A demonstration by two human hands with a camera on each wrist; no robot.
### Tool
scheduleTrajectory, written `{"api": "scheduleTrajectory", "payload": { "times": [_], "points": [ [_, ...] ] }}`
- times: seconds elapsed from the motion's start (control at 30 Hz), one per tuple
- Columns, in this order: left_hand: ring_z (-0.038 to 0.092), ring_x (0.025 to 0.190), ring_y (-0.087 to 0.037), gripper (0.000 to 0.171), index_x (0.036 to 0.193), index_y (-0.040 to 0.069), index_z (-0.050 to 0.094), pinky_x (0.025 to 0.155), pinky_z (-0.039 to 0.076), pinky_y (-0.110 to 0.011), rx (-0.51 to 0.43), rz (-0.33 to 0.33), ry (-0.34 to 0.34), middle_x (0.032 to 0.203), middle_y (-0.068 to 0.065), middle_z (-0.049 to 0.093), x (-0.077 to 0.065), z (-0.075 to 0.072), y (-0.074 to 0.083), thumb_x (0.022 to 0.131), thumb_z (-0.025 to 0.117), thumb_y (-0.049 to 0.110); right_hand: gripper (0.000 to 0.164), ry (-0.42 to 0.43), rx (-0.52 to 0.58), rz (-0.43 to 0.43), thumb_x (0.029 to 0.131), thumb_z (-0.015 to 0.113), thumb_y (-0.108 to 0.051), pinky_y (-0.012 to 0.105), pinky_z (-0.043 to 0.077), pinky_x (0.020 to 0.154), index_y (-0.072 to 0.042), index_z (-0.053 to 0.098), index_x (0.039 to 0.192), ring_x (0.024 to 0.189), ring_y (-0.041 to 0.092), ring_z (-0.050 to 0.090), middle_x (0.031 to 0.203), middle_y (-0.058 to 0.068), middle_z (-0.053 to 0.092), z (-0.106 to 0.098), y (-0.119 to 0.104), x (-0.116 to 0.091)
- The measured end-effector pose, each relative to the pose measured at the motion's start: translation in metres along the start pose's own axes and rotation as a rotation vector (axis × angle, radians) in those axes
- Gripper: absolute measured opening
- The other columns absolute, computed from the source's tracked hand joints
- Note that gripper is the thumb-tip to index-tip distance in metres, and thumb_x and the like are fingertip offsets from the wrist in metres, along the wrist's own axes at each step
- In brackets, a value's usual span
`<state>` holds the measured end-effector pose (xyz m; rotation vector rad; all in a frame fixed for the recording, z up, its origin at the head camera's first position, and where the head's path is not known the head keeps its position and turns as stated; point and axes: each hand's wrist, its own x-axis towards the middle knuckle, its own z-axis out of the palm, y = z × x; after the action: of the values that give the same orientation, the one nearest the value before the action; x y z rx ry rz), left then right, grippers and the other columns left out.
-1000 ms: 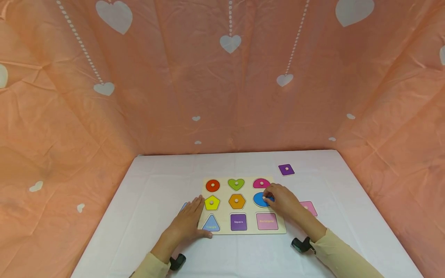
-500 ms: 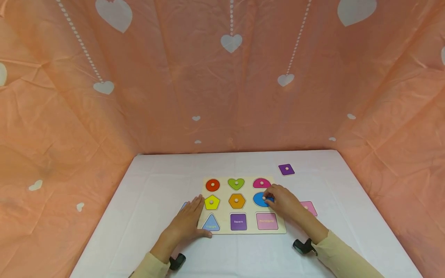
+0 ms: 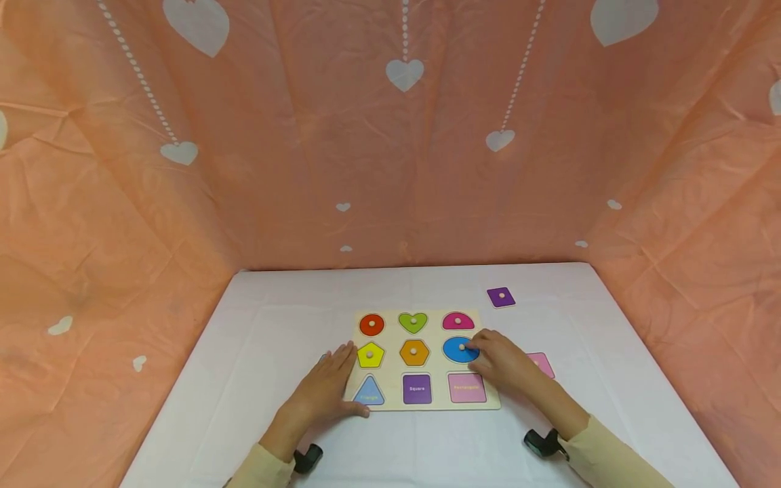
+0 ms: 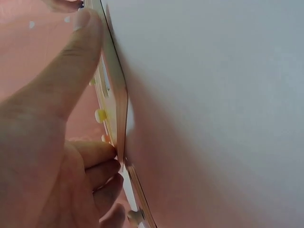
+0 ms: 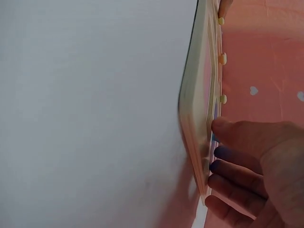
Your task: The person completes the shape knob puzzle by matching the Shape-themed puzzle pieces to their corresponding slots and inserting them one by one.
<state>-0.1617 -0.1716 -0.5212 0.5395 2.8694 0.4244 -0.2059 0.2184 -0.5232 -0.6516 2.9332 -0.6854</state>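
Observation:
A wooden shape puzzle board (image 3: 436,400) lies on the white table. My left hand (image 3: 320,388) rests at its left side, fingers straight along the edge and thumb by the lower left corner. In the left wrist view, the thumb (image 4: 80,42) lies along the board's edge. My right hand (image 3: 503,362) is at the board's right side, its fingertips at the right end of the blue oval piece (image 3: 454,352), whose knob shows free of them. In the right wrist view, the thumb (image 5: 242,135) and fingers are spread apart near the board, pinching nothing.
Red circle (image 3: 366,329), green heart, pink half-circle, yellow pentagon and orange hexagon (image 3: 415,360) pieces sit in the board. Triangle, square (image 3: 417,398) and rectangle slots show printed words. Off the board lie a purple piece (image 3: 495,301), a pink piece (image 3: 542,363) and a partly hidden blue piece.
My right hand has let go of the blue oval's knob and shifted slightly right. The oval lies in its place. My left hand stays at the board's edge.

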Motion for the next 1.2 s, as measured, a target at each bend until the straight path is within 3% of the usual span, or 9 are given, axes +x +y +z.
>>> {"api": "scheduleTrajectory", "payload": {
  "times": [0.33,0.53,0.73,1.2],
  "points": [
    [0.034,0.16,-0.034,0.091,0.162,0.003,0.046,0.133,0.023,-0.053,0.041,-0.013,0.104,0.169,-0.015,0.042,0.001,-0.004,-0.013,0.095,0.076,0.057,0.073,-0.035,0.019,-0.006,0.094,0.085,-0.035,0.06,0.045,0.119,-0.001,0.057,0.152,0.146,0.043,0.05,0.154,0.019,0.057,-0.004,0.005,-0.02],
    [0.044,0.153,-0.038,0.083,0.157,0.002,0.052,0.131,0.028,-0.055,0.006,-0.032,0.149,0.162,-0.019,0.051,-0.002,-0.011,-0.024,0.095,0.081,0.047,0.098,-0.097,0.034,0.005,0.09,0.084,-0.052,0.061,0.037,0.124,-0.003,0.042,0.164,0.156,0.044,0.037,0.168,0.018,0.043,-0.005,0.005,-0.028],
    [0.05,0.147,-0.041,0.08,0.154,0.002,0.055,0.127,0.035,-0.059,-0.028,-0.062,0.166,0.157,-0.019,0.056,-0.006,-0.017,-0.034,0.092,0.086,0.04,0.111,-0.109,0.048,-0.006,0.086,0.087,-0.056,0.063,0.032,0.127,-0.002,0.034,0.167,0.159,0.047,0.029,0.173,0.018,0.034,-0.004,0.009,-0.035],
    [0.065,0.117,-0.035,0.052,0.132,0.005,0.07,0.104,0.056,-0.054,0.069,-0.058,0.223,0.13,-0.014,0.069,-0.01,-0.024,-0.049,0.092,0.087,0.034,0.13,-0.115,0.035,-0.029,0.074,0.088,-0.071,0.063,0.029,0.126,0.002,0.033,0.166,0.158,0.051,0.028,0.174,0.021,0.031,-0.005,0.016,-0.04]
  ]
}}
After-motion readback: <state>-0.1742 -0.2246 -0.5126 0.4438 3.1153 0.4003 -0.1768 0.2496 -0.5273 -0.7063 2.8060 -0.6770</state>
